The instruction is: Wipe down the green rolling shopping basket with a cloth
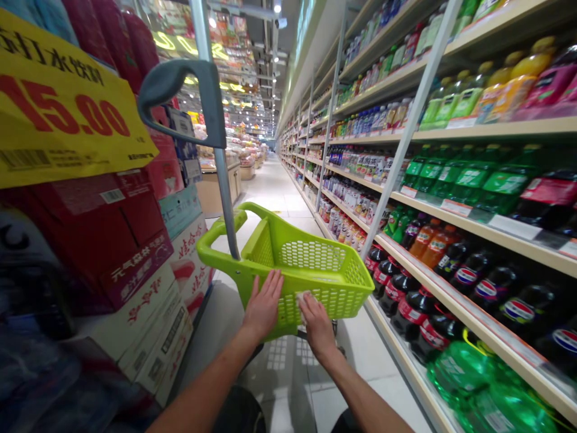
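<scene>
A lime-green plastic shopping basket (315,264) on wheels stands in the aisle in front of me, its grey pull handle (180,102) raised on a metal pole. My left hand (264,304) lies flat against the basket's near wall with fingers stretched out. My right hand (318,325) is beside it on the same wall, fingers closed on a small white cloth or paper (303,297) pressed to the plastic.
Shelves of soft-drink bottles (451,252) run along the right. Stacked red and white cartons (135,264) with a yellow price sign (58,108) stand on the left. The tiled aisle floor (274,192) runs ahead to distant displays.
</scene>
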{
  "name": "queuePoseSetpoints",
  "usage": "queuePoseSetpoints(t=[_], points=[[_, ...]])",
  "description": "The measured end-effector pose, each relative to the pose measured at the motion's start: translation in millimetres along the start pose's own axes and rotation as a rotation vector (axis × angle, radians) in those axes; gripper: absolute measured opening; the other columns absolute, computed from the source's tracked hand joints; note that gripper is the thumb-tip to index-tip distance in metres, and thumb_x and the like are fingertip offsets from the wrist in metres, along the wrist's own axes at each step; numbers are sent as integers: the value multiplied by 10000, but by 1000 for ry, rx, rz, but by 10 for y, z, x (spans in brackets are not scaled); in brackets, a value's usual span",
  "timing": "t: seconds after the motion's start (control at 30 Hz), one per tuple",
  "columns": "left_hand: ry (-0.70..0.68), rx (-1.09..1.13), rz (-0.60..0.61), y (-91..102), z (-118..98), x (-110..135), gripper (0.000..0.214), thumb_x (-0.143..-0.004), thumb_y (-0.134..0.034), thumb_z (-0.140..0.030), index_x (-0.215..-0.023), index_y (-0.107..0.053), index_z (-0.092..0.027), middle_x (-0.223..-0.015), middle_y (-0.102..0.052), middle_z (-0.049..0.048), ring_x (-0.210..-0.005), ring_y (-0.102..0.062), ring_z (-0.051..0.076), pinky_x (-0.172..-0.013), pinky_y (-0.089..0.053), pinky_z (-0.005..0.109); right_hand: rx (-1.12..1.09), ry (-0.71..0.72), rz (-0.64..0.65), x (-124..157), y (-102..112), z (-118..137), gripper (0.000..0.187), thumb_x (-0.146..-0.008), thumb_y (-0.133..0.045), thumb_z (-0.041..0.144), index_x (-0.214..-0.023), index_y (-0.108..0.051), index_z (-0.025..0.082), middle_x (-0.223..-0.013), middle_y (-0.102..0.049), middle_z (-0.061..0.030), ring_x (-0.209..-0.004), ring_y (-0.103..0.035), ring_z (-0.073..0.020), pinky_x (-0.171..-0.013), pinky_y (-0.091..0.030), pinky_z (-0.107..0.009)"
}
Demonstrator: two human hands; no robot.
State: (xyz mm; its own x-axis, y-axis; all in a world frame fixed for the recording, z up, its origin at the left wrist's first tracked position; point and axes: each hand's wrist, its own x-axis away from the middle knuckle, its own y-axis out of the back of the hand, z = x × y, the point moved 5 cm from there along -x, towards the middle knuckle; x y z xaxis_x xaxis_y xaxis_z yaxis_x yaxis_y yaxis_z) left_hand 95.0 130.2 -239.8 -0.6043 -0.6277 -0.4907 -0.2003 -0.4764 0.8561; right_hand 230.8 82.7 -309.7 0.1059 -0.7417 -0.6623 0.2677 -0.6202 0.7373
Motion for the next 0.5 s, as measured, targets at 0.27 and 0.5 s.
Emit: queuePoseSetpoints(t=[0.27, 0.5], points=[[54, -8, -24, 34, 152, 173, 587, -726, -370, -130, -1313, -385, -131, -1413, -335, 64, -1327, -264, 192, -1102, -169, 449, 33, 135, -88, -350, -3, 241, 444, -813, -373, 33, -1202, -535, 173, -1273, -516, -100, -1232, -394, -185, -1014, -288, -387], [98, 11, -66, 142, 435, 358, 574, -719, -384, -112, -1292, -410, -119, -1391, -371, 84, -1313, -293, 201, -1106, -143, 461, 31, 86, -128, -412, 97, 355, 450, -823, -344, 33, -1206, -524, 186, -1312, -479, -95, -1270, -346, -176, -1028, -259, -406]])
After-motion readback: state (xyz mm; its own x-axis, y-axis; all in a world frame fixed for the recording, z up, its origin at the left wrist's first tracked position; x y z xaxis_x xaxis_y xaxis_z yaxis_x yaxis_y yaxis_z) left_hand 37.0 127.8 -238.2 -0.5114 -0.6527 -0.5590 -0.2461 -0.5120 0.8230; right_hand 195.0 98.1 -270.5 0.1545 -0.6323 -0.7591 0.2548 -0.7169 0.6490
